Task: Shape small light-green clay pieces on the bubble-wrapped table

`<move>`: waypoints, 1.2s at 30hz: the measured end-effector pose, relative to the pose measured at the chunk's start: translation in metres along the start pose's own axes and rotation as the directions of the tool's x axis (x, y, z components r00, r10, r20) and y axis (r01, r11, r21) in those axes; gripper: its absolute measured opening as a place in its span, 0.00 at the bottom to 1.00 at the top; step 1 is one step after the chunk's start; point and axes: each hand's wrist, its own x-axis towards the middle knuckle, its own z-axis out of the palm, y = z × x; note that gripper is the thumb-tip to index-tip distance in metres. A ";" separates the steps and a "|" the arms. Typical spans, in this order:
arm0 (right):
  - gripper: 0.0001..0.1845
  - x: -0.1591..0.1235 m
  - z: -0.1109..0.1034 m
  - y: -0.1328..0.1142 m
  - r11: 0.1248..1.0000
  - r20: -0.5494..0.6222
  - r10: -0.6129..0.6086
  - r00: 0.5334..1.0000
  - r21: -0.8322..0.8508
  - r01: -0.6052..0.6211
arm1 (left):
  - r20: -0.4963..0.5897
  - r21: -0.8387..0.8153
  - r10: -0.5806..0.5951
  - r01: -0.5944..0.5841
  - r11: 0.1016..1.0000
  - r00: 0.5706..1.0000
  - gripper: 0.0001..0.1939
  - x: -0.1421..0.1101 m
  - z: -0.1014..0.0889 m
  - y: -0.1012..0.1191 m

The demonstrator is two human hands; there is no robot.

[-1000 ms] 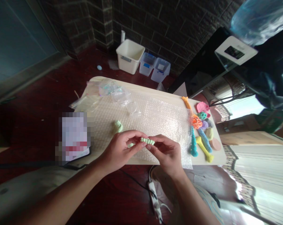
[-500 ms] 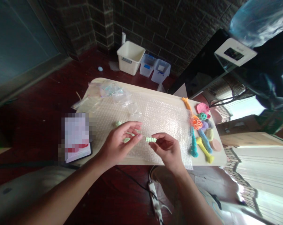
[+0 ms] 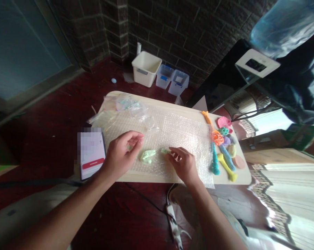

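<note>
My right hand [image 3: 182,162] pinches a small pale green ridged piece [image 3: 165,151], like soft modelling clay, between thumb and fingertips, low over the bubble wrap. To its left, a larger curved lump of pale green clay [image 3: 147,157] lies on the wrap between my hands. My left hand [image 3: 124,148] hovers left of that lump, fingers loosely curled and thumb near the fingertips, with nothing seen in it. Another bit of pale green [image 3: 130,148] shows partly behind the left hand. Bubble wrap [image 3: 184,133] covers much of the table [image 3: 247,175].
Colourful clay-like shapes, among them a yellow bone form [image 3: 227,168], crowd the table's right end. Clear plastic bags [image 3: 136,108] lie at the back left. A phone [image 3: 92,156] stands at the left edge. Bins [image 3: 146,71] sit on the floor behind.
My left hand has moved left, away from my right hand, uncovering the green lump. The ridged piece has been lowered slightly towards the wrap and stays in my right hand.
</note>
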 end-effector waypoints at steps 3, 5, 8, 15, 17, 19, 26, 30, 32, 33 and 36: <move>0.10 -0.001 0.000 0.000 0.999 0.026 -0.015 1.000 -0.036 0.016 | 0.031 0.186 0.109 -0.113 0.976 0.994 0.06 0.002 -0.002 -0.001; 0.11 -0.002 -0.001 0.001 0.998 0.010 -0.016 1.000 -0.064 0.017 | 0.106 0.293 0.188 -0.211 0.933 0.976 0.06 0.000 0.000 -0.002; 0.13 -0.002 -0.004 0.002 0.999 -0.053 0.010 0.999 -0.046 -0.013 | 0.258 0.449 0.264 -0.358 0.819 0.929 0.06 -0.006 0.007 -0.003; 0.12 0.002 0.004 -0.011 0.995 -0.067 -0.006 0.998 0.102 0.013 | 0.350 0.625 0.164 -0.360 0.693 0.922 0.08 -0.017 0.029 -0.003; 0.11 0.004 0.008 -0.018 0.989 -0.045 -0.056 0.997 0.134 0.061 | 0.355 0.651 0.140 -0.352 0.673 0.924 0.08 -0.016 0.034 -0.002; 0.10 0.005 0.010 -0.023 0.983 -0.027 -0.088 0.996 0.158 0.091 | 0.377 0.672 0.126 -0.365 0.644 0.917 0.07 -0.014 0.038 -0.002; 0.12 0.002 0.003 -0.018 0.951 0.033 -0.016 0.999 0.308 0.005 | 0.434 0.515 0.214 -0.437 0.737 0.875 0.08 -0.011 0.035 0.000; 0.14 -0.008 0.001 -0.013 0.863 0.126 -0.018 0.992 0.503 -0.049 | 0.442 0.397 0.322 -0.505 0.767 0.837 0.10 -0.015 0.030 0.003; 0.12 -0.011 0.000 -0.013 0.826 0.123 -0.027 0.992 0.562 -0.047 | 0.430 0.352 0.355 -0.516 0.781 0.830 0.12 -0.017 0.030 0.004; 0.12 -0.011 0.000 -0.014 0.812 0.118 -0.025 0.993 0.581 -0.048 | 0.421 0.325 0.364 -0.512 0.795 0.831 0.13 -0.017 0.031 0.004; 0.09 -0.010 -0.002 -0.016 0.783 0.100 -0.006 0.995 0.620 -0.057 | 0.395 0.231 0.350 -0.461 0.857 0.849 0.15 -0.018 0.033 0.005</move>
